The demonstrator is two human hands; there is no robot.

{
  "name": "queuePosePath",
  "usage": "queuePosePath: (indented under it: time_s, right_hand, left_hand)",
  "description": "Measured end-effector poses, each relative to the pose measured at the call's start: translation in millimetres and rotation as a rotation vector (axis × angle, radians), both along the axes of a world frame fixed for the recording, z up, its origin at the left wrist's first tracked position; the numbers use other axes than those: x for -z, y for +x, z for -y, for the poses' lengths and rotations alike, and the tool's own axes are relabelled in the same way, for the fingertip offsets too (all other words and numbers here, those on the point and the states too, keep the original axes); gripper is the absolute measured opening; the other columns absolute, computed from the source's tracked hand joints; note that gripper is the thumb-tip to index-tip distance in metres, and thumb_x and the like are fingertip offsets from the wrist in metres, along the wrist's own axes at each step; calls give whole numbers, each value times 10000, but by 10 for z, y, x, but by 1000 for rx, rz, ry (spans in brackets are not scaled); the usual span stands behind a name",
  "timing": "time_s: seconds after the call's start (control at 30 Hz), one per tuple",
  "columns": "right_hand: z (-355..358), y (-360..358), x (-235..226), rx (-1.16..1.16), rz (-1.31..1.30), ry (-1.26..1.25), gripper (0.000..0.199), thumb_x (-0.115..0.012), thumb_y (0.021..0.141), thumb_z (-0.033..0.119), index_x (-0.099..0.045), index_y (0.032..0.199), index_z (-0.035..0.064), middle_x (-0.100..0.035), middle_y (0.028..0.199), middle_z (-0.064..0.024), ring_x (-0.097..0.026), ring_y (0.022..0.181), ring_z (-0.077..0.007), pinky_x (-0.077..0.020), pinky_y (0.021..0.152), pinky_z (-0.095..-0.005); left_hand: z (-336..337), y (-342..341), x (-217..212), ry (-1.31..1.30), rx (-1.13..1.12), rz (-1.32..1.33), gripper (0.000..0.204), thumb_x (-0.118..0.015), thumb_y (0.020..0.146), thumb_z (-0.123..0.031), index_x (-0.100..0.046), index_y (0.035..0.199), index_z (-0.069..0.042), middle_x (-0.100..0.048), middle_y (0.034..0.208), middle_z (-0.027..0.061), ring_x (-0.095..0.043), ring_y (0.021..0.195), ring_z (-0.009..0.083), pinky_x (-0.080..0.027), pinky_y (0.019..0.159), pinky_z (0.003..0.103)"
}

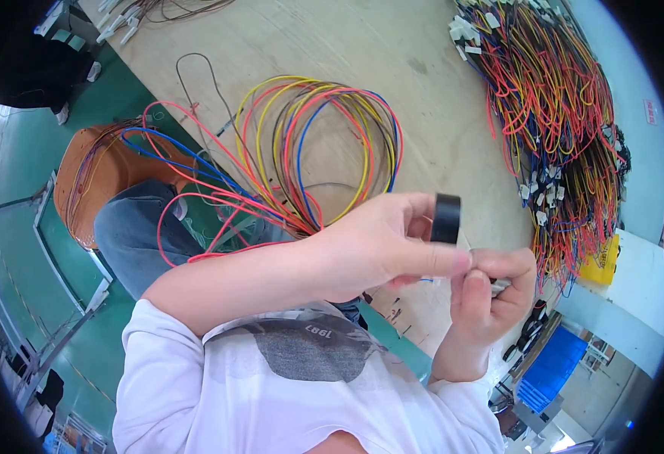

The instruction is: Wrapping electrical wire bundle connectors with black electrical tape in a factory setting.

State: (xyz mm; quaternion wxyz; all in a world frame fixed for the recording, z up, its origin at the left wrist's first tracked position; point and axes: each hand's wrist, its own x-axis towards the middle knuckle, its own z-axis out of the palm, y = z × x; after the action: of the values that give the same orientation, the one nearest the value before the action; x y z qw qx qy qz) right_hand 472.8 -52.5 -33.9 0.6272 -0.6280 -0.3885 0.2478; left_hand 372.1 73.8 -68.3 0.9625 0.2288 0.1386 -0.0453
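Observation:
A roll of black tape (445, 219) sits at the fingers of my left hand (396, 242), which is curled closed around it. The left thumb reaches right and meets the fingertips of my right hand (487, 295). My right fingers are pinched together, with a small pale piece showing between them; its kind cannot be made out. Beyond my left forearm lies a coiled wire bundle (366, 163) of red, yellow, blue and dark wires. Its gathered part runs behind my left forearm and wrist, so whether either hand touches it is hidden.
A large pile of similar wires (551, 98) with white connectors covers the right side of the wooden table (438, 83). An orange stool (82, 178) with wires on it stands left of my leg. A yellow box (600, 261) and blue bins (551, 371) are at the right.

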Motion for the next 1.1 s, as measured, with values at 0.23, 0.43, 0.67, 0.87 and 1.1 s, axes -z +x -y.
queuePosePath:
  time_s: [0.23, 0.43, 0.67, 0.87, 1.1]
  right_hand:
    - [-23, 94, -226, 198, -116, -284, 129, -580, 690, 9, -454, 715, 22, -498, 585, -31, -436, 461, -49, -336, 418, -169]
    - [-139, 72, -239, 158, -202, -313, 102, -548, 701, 4, -447, 717, 3, -457, 548, -23, -396, 394, -39, -263, 334, -159]
    - [-70, 100, 30, -35, -395, -103, 385, -722, 640, 109, -507, 925, -32, -551, 677, -62, -507, 551, -95, -368, 466, -183]
    - [-119, 77, 37, -2, -334, -106, 180, -696, 678, 31, -574, 794, -33, -566, 749, -100, -528, 629, -129, -425, 552, -213]
    - [-128, 45, 53, 22, -210, -80, 155, -675, 707, 53, -565, 789, -21, -565, 744, -103, -526, 632, -135, -429, 549, -237]
  left_hand:
    - [-8, -155, 161, 613, -281, 341, 502, -705, 638, -264, -502, 1029, -23, -498, 867, 30, -477, 812, 99, -381, 706, 239]
    - [138, -90, 176, 900, -358, 226, 180, -672, 688, -28, -521, 785, -32, -429, 752, 19, -418, 632, 78, -352, 518, 208]
    - [74, -92, 132, 460, -242, 112, 103, -630, 739, 3, -555, 808, -12, -462, 767, -11, -458, 645, 42, -388, 561, 185]
    - [-107, -129, 146, 72, -88, 126, 93, -551, 818, -47, -595, 842, 31, -471, 769, 1, -401, 543, 30, -286, 443, 177]
    - [37, -95, 71, 711, -102, 36, 439, -667, 655, 49, -433, 1018, -25, -502, 874, 27, -488, 638, 39, -382, 528, 174]
